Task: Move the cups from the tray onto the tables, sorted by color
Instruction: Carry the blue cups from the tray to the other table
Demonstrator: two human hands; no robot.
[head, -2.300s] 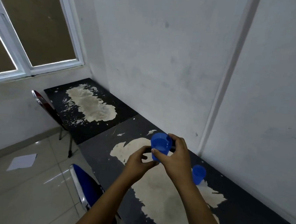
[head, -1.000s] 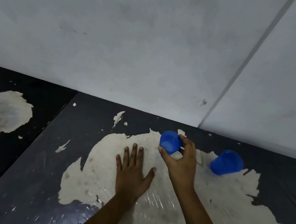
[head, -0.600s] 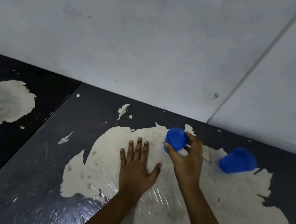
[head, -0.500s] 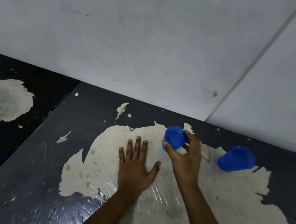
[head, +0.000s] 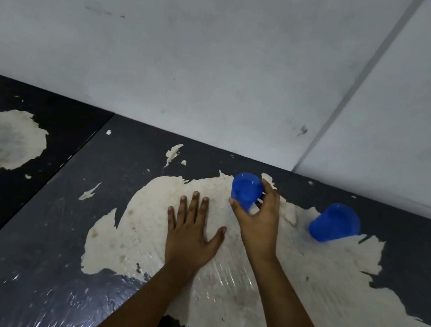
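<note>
A blue cup [head: 246,190] stands on the worn pale patch of the dark table [head: 56,226], mouth up. My right hand [head: 259,221] curls around its near side, thumb and fingers on the cup's wall. My left hand [head: 191,230] lies flat on the table just left of it, fingers spread, holding nothing. A second blue cup [head: 334,226] stands farther right on the same table, apart from both hands. No tray is in view.
A grey wall [head: 218,70] rises right behind the table. A second dark table [head: 14,121] with its own worn patch adjoins on the left, with a narrow seam between them.
The cup came down from mid-air onto the table under my right hand. My left hand let go of it and settled flat on the tabletop. In the last half second little has moved.
</note>
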